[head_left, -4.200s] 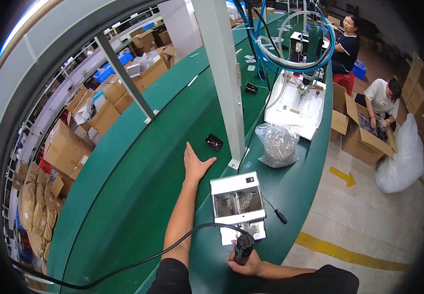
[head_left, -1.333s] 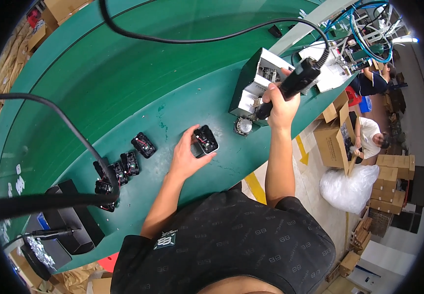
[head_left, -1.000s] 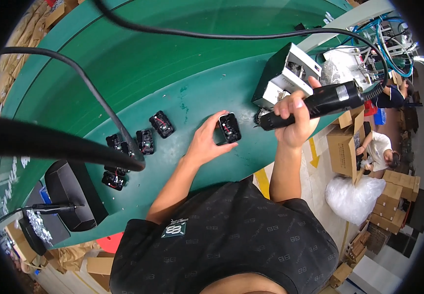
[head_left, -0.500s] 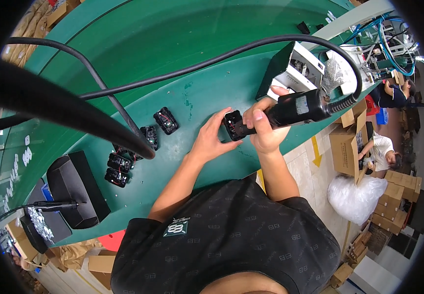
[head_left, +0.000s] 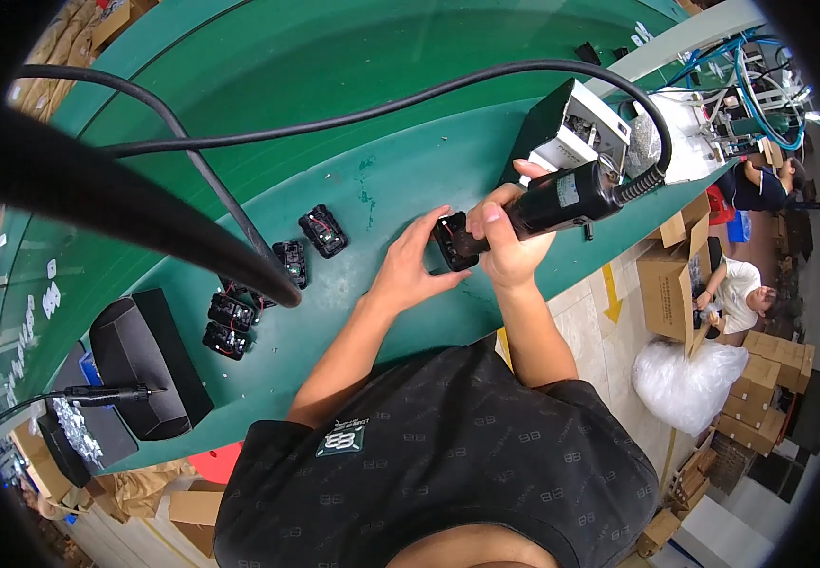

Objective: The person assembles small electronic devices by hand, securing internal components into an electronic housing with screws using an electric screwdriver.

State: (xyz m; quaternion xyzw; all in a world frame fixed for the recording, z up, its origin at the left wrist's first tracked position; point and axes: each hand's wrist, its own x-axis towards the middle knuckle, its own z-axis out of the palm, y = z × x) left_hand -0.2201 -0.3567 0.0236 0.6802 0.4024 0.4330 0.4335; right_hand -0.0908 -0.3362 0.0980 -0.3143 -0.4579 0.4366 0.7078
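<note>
My left hand [head_left: 412,263] lies on the green bench, thumb and fingers closed round a small black plastic housing [head_left: 446,235] with wires and parts inside. My right hand [head_left: 512,241] is wrapped round a thick black electric screwdriver [head_left: 571,197], which slants down to the left. Its tip end meets the housing, though my right fingers partly hide the contact. Left of my hands sit several similar black housings [head_left: 323,231] with red wires and small circuit boards.
A black cable [head_left: 401,102] arches over the bench from the screwdriver. A white-and-black box-shaped device [head_left: 580,128] stands at the back right. An open black box [head_left: 145,364] and another screwdriver [head_left: 107,396] are at left. Beyond the right edge, a co-worker [head_left: 739,293] handles a carton [head_left: 666,289].
The screwdriver's rear end and my right hand have shifted slightly left, and the cable has swung with them. My left hand and the housing stay nearly in place.
</note>
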